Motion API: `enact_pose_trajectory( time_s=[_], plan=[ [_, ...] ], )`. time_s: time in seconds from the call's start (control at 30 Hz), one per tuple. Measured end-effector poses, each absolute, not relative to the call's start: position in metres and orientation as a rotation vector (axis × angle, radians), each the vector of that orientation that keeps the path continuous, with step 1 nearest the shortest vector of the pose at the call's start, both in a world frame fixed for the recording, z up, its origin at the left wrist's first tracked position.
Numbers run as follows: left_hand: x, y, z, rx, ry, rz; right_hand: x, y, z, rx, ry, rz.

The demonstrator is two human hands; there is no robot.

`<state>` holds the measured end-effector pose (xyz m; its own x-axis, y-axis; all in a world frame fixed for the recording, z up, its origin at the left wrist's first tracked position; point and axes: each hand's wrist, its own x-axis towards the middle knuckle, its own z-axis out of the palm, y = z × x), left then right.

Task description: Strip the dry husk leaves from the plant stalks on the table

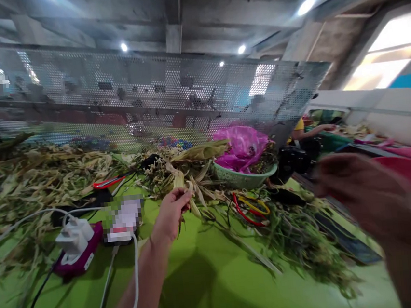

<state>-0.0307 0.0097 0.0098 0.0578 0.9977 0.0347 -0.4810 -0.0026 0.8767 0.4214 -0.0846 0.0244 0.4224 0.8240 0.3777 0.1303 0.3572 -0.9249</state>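
Over the near middle of the green table, my left hand [172,208] pinches a pale yellow-green dried husk [179,180] between thumb and fingers. Loose strips of the same dry material fan out beside it. At the right side, raised and away from the table, my right hand [354,188] is smeared by motion, so its fingers cannot be made out. Beyond my left hand stands a pale green basket [244,178] with a crumpled pink plastic bag [243,145] in it.
A phone [124,220] with a white cable and a purple power strip [79,255] with plugs lie left. Red-handled pliers or scissors [110,182], red and yellow handles [252,207] and green stems [304,241] lie about. A perforated metal screen [156,93] stands behind; another person's arm [312,131] shows right.
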Motion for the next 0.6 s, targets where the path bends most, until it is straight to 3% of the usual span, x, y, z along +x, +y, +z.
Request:
enact_pose_trajectory(
  time_s=[0.1, 0.2, 0.6],
  plan=[
    [-0.028, 0.007, 0.010, 0.895, 0.774, 1.288, 0.258, -0.020, 0.083, -1.224, -1.578, 0.840],
    [-0.028, 0.006, 0.010, 0.906, 0.756, 1.230, 0.179, -0.001, 0.089, -1.084, -1.749, 0.990],
    [-0.031, 0.002, 0.015, 0.999, 0.601, 1.189, 0.163, 0.005, 0.056, -0.980, -1.896, 1.006]
  ],
)
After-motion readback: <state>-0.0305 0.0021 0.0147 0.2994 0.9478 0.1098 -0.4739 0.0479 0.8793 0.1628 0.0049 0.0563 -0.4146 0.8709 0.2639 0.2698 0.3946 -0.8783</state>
